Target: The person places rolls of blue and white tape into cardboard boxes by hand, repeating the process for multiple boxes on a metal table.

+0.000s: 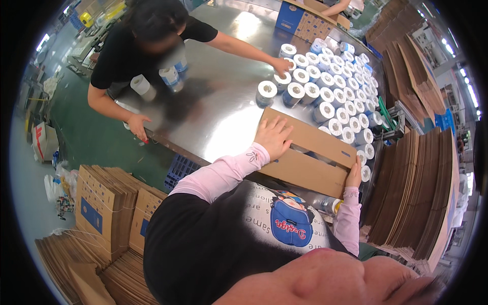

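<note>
A brown cardboard box lies in front of me on the metal table, its two long top flaps folded inward with a narrow gap between them. Through the gap, a little of the inside shows. My left hand rests flat on the box's left end, fingers spread. Against the right end, my right hand is held with its fingers stretched along the cardboard. Just beyond the box stand many white rolls with blue-and-white wrappers, packed close together.
Across the metal table, a co-worker touches a roll. Another person's arms reach into an open printed carton at the far end. Flattened cartons are stacked at the right, and more bundled cartons at the lower left.
</note>
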`<state>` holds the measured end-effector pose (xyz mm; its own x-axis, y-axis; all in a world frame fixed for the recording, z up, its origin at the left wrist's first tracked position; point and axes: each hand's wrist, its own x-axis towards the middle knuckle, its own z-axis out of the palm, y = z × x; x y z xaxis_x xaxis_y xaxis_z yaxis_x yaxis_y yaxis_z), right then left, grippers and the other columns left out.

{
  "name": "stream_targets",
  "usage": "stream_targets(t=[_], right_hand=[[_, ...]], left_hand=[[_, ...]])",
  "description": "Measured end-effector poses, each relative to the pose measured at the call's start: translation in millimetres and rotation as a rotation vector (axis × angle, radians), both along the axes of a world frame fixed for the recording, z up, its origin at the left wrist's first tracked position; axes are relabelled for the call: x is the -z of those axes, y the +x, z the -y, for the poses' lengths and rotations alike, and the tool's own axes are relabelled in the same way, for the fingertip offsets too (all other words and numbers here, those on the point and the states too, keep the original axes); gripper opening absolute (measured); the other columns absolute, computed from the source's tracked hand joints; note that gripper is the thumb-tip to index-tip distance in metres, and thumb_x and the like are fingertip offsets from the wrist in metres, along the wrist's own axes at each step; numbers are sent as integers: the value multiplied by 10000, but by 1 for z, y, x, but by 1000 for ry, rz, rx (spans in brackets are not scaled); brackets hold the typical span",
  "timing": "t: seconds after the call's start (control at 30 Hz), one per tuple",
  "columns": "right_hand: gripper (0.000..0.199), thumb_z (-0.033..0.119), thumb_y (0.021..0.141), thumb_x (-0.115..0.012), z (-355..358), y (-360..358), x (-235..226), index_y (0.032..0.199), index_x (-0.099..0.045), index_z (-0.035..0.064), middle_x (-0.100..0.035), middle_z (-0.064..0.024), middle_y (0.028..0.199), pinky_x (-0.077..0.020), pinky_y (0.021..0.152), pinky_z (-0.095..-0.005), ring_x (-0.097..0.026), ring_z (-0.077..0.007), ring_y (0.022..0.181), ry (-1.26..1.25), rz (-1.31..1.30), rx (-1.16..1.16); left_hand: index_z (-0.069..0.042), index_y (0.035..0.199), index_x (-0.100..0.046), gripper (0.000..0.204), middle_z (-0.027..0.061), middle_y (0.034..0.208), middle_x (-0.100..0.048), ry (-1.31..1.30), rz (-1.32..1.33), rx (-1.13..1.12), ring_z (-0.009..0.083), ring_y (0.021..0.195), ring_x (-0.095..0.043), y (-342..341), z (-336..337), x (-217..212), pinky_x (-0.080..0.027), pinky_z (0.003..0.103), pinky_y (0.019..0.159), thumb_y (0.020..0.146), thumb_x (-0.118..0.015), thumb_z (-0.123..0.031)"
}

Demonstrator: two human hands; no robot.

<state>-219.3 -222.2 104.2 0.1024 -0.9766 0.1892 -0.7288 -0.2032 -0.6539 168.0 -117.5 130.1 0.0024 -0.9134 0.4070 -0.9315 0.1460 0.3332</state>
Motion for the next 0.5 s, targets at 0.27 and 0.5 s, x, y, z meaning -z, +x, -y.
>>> stream_targets(t=[0.27,0.5], right_hand=[[461,308,1015,-341,15,8,-4,1414,-444,102,-519,-134,1391,-417,1006,-343,-532,-285,1235,37,-13,13],[442,301,1008,-359,15,3,0,1404,-458,131,-540,-130,1369,-425,991,-348,-553,-292,1205,25,-21,25]], left_hand=[[-137,1246,-604,427,115,1354,-530,46,-10,-19,305,1281,-447,5,11,-8,-316,508,1048,872,-574,-342],[-137,1232,-613,428,113,1331,-547,27,-23,-15,299,1268,-460,4,13,-10,-318,493,1045,856,-584,-338]])
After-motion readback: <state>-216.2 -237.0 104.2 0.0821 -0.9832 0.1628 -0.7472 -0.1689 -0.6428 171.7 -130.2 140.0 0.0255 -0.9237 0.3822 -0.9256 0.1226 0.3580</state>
